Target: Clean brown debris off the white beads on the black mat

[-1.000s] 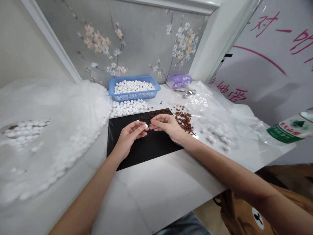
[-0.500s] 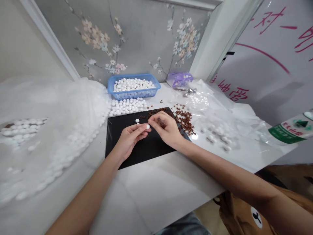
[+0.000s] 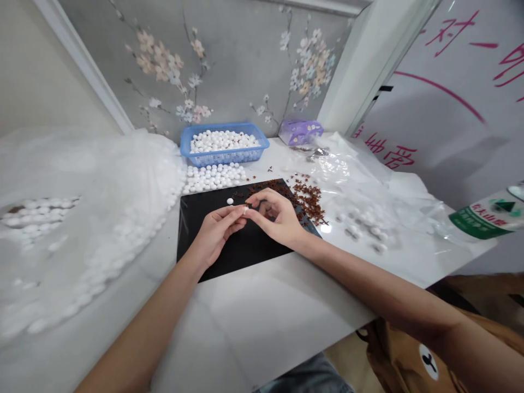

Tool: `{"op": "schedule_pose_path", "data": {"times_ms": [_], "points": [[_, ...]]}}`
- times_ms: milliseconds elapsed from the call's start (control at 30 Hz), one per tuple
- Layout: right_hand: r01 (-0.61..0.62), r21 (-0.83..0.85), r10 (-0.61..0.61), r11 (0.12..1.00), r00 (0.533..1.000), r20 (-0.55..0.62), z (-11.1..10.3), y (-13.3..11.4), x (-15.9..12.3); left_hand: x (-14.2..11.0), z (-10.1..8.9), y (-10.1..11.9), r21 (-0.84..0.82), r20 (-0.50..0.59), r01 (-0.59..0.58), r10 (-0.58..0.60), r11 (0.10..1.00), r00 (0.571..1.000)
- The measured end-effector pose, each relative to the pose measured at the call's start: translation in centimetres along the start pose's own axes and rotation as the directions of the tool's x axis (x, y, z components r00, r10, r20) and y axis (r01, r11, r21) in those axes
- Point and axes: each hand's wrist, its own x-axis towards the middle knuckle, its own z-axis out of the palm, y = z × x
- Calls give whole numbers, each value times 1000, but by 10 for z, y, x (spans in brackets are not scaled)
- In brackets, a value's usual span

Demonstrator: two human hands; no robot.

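Note:
My left hand (image 3: 215, 232) lies over the black mat (image 3: 241, 254), pinching a small white bead (image 3: 246, 209) between thumb and fingertips. My right hand (image 3: 274, 217) comes in from the right, its thumb and forefinger pressed against that same bead. Whether a tiny brown piece sits in those fingertips is too small to tell. A second white bead (image 3: 230, 201) rests on the mat just beyond my left fingers. Small brown star-shaped bits (image 3: 309, 201) lie heaped past my right hand, along the mat's far right edge.
A blue plastic basket (image 3: 223, 159) full of white beads stands at the back, with a loose patch of beads (image 3: 213, 178) before it. Large plastic sheeting (image 3: 110, 164) covers beads on the left. Clear plastic (image 3: 352, 172), a purple packet (image 3: 300, 132) and a green-labelled bottle (image 3: 487, 221) lie right.
My right hand has moved left, and its fingertips now meet the bead held in my left hand. The bead on the mat has not moved.

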Motion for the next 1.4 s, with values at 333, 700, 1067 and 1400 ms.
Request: {"op": "schedule_pose_path", "data": {"times_ms": [333, 700, 1067, 1400], "points": [[65, -68, -63, 996, 998, 29, 0, 3, 1, 1, -1, 0, -33, -27, -11, 10, 999, 1000], [94, -88, -92, 992, 996, 21, 1, 4, 0, 2, -3, -2, -36, -18, -16, 15, 999, 1000], [88, -102, -86, 991, 996, 18, 5, 8, -3, 3, -5, -2, -22, -23, -27, 26, 999, 999], [188, -132, -168, 973, 974, 150, -5, 0, 3, 4, -5, 1, -47, -16, -19, 18, 999, 1000]]}}
